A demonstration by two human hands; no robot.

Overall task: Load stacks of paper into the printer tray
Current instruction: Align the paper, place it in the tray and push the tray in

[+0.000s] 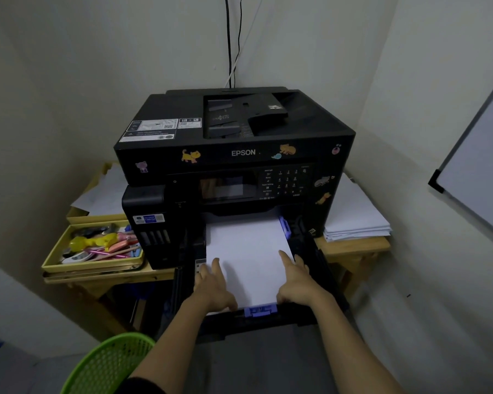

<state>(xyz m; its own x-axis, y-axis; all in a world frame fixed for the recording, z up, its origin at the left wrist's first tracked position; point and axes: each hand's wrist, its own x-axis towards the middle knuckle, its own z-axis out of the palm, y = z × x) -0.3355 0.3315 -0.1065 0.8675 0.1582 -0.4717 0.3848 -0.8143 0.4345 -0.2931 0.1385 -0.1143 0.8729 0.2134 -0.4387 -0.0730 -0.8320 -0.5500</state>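
Observation:
A black Epson printer (234, 149) stands on a wooden table in a room corner. Its black paper tray (322, 268) is pulled out toward me, with a white paper stack (248, 251) lying flat in it. My left hand (212, 285) rests on the stack's near left part, fingers stretched forward. Over at the stack's right edge, my right hand (296, 280) presses down with straight fingers. A blue paper guide (260, 310) sits at the stack's near edge, and another blue guide (284, 226) stands along its right side.
More loose white paper (353, 220) is piled on the table right of the printer. A yellow tray (54, 260) of pens and small items sits to the left, with papers (103, 194) behind it. A green basket (108, 362) stands low left. Cables (229, 41) run up the wall. A whiteboard (478, 177) leans at right.

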